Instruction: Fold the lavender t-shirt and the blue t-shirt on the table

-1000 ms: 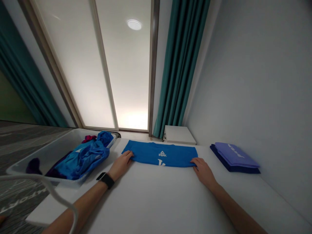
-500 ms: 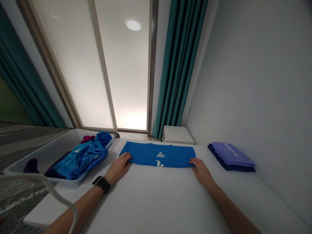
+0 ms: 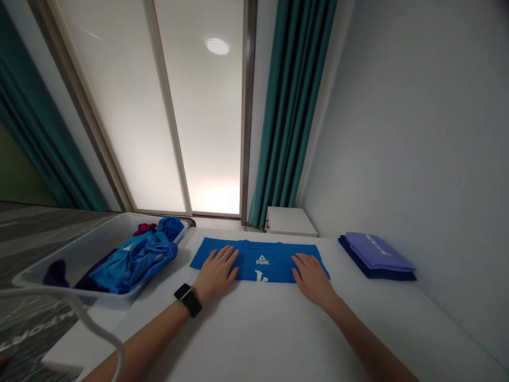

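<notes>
**Left hand (image 3: 217,274) and right hand (image 3: 312,277):** both are lying palm down, their fingers spread flat and unclenched, pressing on a folded blue T-shirt (image 3: 264,263) without grasping any fabric. The shirt's smooth knit is forming a long, low rectangle beneath the fingers, with a white printed logo showing between the two hands. The shirt is resting on a smooth white tabletop (image 3: 254,331), and the palms are lying at its near edge. Left of the left fingers, a white plastic tray (image 3: 85,252) is holding a crumpled, sheen-surfaced blue garment (image 3: 135,260), bunched dark purple cloth (image 3: 55,274) and a red cloth (image 3: 143,229). Right of the right fingers, a flat-folded lavender garment (image 3: 376,252) is lying on a navy garment (image 3: 352,260). A black-strapped smartwatch (image 3: 187,300) is circling the left wrist, and a white cable (image 3: 81,313) is curving in a loose arc below the tray.
</notes>
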The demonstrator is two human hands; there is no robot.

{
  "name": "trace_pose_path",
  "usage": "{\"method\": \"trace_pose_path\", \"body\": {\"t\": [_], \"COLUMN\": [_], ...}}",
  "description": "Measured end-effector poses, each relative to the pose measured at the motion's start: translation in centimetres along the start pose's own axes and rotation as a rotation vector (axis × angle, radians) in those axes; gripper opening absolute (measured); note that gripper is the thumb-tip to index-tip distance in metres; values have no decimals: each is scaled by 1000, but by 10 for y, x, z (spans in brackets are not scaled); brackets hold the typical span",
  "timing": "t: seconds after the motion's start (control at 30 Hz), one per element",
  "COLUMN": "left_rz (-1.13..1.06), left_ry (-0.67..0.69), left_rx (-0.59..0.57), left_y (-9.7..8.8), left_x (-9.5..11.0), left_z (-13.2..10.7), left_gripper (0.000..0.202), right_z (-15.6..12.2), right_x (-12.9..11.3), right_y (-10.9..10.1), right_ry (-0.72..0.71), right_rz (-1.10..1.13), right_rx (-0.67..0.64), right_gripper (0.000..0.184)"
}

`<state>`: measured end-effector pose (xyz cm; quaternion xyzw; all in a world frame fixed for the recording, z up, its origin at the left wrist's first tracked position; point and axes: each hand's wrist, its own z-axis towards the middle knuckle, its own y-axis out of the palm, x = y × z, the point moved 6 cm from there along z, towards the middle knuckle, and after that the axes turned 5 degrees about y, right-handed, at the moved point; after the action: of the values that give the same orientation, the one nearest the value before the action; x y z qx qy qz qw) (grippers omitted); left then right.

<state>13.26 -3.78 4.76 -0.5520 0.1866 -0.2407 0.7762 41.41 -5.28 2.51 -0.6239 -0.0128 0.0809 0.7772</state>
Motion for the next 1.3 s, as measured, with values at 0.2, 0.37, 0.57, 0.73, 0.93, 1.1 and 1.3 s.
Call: {"method": "trace_pose_path", "body": {"t": [0.2, 0.37, 0.57, 0.73, 0.93, 1.1, 1.3], "left_rz": [-51, -67, -79, -76, -88, -104, -115], "left_ry": [-40, -64, -64, -79, -81, -64, -92], "left_rx": [-86, -124, -107, -97, -81, -91, -149], "left_y": [45, 61, 64, 63, 53, 50, 47], "left_x": [26, 24, 23, 32, 52, 54, 19], "left_z": [60, 66, 62, 50, 21, 16, 28], "left_gripper": [49, 51, 53, 53, 55, 55, 51], "right_z": [53, 67, 65, 51, 15, 6, 22], "right_x": [-71, -78, -73, -75, -77, -77, -65], "right_y": [22, 42, 51, 49, 42, 41, 35], "right_ry": [-2, 18, 32, 32, 13, 33, 33], "right_rz": [97, 109, 82, 57, 75, 76, 62], "right_rx": [-90, -121, -155, -156, -167, -193, -191], "right_gripper": [56, 59, 61, 61, 62, 62, 61]}}
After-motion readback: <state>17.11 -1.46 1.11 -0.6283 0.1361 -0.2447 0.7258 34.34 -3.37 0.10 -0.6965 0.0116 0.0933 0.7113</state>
